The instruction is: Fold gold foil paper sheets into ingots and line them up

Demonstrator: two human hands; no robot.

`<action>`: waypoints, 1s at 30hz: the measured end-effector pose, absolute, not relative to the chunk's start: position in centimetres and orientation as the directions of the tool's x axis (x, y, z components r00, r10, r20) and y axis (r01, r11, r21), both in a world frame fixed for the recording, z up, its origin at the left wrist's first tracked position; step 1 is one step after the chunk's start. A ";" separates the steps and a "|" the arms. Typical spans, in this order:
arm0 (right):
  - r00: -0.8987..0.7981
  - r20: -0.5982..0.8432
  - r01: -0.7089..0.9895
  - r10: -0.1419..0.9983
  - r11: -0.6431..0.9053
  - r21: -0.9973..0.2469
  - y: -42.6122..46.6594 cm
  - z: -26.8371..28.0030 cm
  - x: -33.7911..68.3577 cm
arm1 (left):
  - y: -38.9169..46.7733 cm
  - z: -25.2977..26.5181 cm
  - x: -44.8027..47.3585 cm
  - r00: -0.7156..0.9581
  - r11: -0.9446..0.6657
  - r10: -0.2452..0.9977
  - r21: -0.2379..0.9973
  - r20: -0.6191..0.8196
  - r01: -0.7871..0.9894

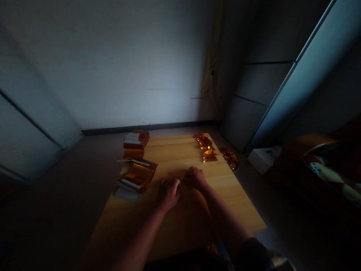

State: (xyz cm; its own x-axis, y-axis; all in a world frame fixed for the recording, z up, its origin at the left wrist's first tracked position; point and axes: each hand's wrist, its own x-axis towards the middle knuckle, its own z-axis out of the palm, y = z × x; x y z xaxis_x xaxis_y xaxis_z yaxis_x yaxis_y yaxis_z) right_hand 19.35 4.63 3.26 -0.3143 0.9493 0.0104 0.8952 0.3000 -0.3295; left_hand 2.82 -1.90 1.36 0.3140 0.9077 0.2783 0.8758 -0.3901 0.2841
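Note:
On the middle of the wooden table [225, 180], my two hands work close together. My left hand [170, 190] is closed, fingers curled and pointing inward. Just beyond it to the right, my right hand [195, 177] is also closed, knuckles up. A dim, see-through amber film [175, 174] shows between and behind the fingers, pinched at its near edge; its outline is hard to make out. To the left lie curled amber film sheets [138, 174] with pale strips. Several small shiny amber folded pieces [209, 155] form a row at the far right edge.
A stack of curled sheets with whitish layers [136, 138] lies at the table's far left corner. Beside the right edge, lower down, is a heap of shiny amber pieces [229, 158]. A white box [263, 159] stands on the floor. Behind the table rises a pale wall [141, 75].

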 end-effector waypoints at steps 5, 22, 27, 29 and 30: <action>-0.301 0.000 0.915 0.954 0.288 -0.283 4.7 3.1 19.2 | -1.9 1.3 2.8 0.353 -0.439 0.877 0.245 0.327 0.864; -0.298 0.007 0.827 0.954 0.262 -0.498 5.1 3.1 19.9 | -1.8 1.3 2.7 0.333 -0.401 0.908 0.294 0.254 0.868; -0.283 -0.012 0.837 0.959 0.241 -0.492 5.1 3.3 19.7 | -1.7 1.1 2.5 0.340 -0.412 0.903 0.308 0.261 0.858; -0.255 -0.014 0.869 0.967 0.223 -0.442 4.9 3.5 19.1 | -1.6 0.9 2.5 0.330 -0.402 0.908 0.317 0.259 0.859; -0.240 -0.001 0.884 0.971 0.218 -0.414 4.8 3.6 18.8 | -1.6 0.9 2.5 0.325 -0.397 0.911 0.323 0.254 0.859</action>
State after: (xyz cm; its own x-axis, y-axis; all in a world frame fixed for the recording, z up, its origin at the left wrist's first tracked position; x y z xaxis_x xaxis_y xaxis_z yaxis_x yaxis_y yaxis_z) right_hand 18.83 4.79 3.55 -0.2397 0.9708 -0.0005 0.8838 0.2180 -0.4139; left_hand 2.51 -1.63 0.87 0.3250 0.9109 0.2543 0.8594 -0.3967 0.3227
